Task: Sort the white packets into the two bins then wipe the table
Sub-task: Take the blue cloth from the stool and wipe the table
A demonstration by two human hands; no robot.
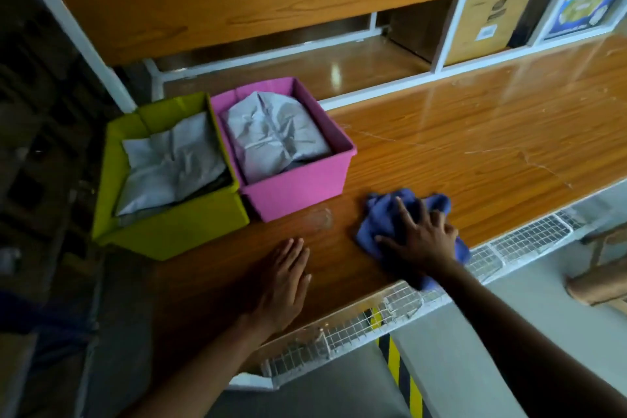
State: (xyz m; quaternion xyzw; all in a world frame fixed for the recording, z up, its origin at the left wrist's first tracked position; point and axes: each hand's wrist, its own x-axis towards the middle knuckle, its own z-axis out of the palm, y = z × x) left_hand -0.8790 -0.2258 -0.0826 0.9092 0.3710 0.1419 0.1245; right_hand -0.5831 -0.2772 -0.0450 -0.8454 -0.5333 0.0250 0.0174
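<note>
Head camera, looking down: right hand presses a blue cloth onto the table, fingers spread, not curled. Left hand lies flat beside it, fingers straight. Packets fill the green bin and pink bin. The cloth looks soft, light, prone to bunching; best pressed mid-cloth.

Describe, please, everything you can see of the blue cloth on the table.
The blue cloth is soft-looking fabric, crumpled and bunched, lying on the wooden table near its front edge, right of the pink bin and apart from it. The right hand presses on it with spread fingers, covering its middle.
</note>
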